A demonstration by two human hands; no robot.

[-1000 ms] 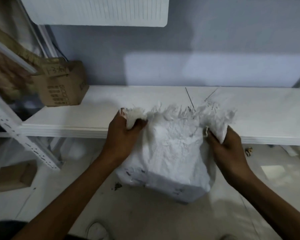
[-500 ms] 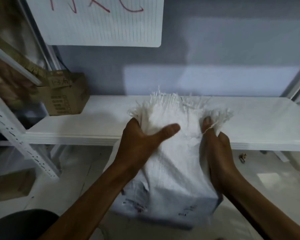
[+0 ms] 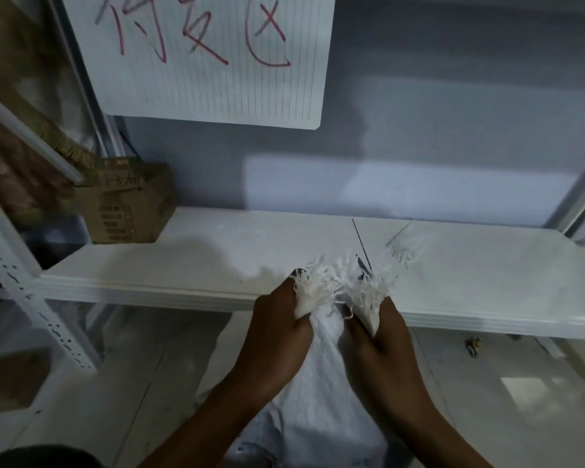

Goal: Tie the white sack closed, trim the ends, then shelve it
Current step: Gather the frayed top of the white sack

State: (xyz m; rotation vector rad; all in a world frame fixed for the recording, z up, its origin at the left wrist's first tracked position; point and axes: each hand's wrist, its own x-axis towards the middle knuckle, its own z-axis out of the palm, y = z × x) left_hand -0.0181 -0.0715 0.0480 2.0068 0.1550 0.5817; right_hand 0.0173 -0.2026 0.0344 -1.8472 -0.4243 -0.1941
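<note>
L fist (image 3: 277, 332), R fist (image 3: 385, 349) (round sack (image 3: 325, 386))

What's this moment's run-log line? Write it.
phase: tying | left hand: grips left frayed end of white woven plastic sack | right hand: grips right frayed end | knot: not yet

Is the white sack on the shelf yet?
No, the white sack is in front of and below the shelf edge, its frayed top gripped by the left hand and right hand.
</note>
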